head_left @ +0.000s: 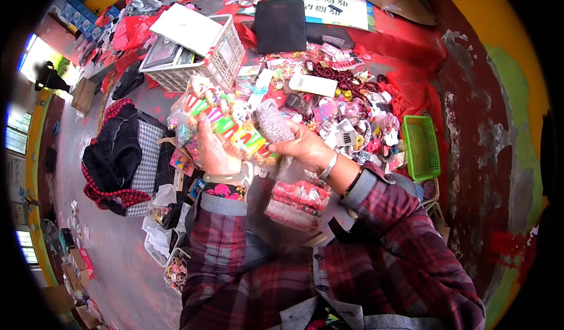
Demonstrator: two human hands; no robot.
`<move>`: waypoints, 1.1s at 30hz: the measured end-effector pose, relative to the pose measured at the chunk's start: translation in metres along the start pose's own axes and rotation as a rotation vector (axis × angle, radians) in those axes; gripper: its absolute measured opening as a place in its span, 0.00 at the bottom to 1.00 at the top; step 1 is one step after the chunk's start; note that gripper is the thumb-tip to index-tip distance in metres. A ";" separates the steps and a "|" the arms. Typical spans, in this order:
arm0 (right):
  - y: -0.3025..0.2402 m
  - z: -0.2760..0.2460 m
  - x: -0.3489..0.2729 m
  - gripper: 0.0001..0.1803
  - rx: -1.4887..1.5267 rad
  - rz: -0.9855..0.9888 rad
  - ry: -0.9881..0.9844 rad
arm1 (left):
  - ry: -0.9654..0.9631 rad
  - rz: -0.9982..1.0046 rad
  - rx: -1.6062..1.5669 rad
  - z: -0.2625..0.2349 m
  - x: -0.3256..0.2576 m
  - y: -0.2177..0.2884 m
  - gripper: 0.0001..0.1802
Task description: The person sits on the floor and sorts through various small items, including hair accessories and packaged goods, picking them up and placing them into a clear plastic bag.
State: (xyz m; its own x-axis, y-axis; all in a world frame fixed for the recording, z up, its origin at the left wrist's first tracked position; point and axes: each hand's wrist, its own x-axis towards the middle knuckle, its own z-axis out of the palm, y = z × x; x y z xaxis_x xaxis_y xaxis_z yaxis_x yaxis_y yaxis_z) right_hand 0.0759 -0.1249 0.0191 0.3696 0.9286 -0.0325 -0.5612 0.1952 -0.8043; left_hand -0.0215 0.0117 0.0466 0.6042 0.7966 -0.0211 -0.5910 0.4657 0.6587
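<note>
In the head view, a white slatted plastic basket (pixel 220 57) sits at 11 o'clock, holding flat white sheets and a framed panel. A green mesh basket (pixel 420 146) at 3 o'clock looks bare inside, with a second small basket half hidden below it. Between them, small packaged trinkets and dark beads (pixel 343 80) lie heaped on a red cloth (pixel 411 42).

At centre, the left hand (pixel 212 151) is closed round a clear bag of colourful hair clips (pixel 226 124), held up just above the lap. The right hand (pixel 305 148) pinches the same bag's right end, beside a grey glittery piece (pixel 273 125) whose kind is hard to make out. A pink packet (pixel 296 200) under the wrists is blurred. At 9 o'clock a dark checked garment (pixel 120 159) lies bundled; the far rim is black and cut off
</note>
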 end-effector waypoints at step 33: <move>-0.013 0.024 -0.012 0.29 -1.632 -0.597 0.093 | -0.251 -0.495 -0.090 -0.002 -0.028 -0.039 0.31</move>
State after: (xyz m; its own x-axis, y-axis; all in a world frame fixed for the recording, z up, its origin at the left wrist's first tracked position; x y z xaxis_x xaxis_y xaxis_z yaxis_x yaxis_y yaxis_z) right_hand 0.0607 -0.1313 0.0446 0.3008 0.8223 0.4830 0.8967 -0.0714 -0.4369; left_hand -0.0164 -0.0283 0.0203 0.9233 0.3635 -0.1239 -0.2415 0.8005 0.5485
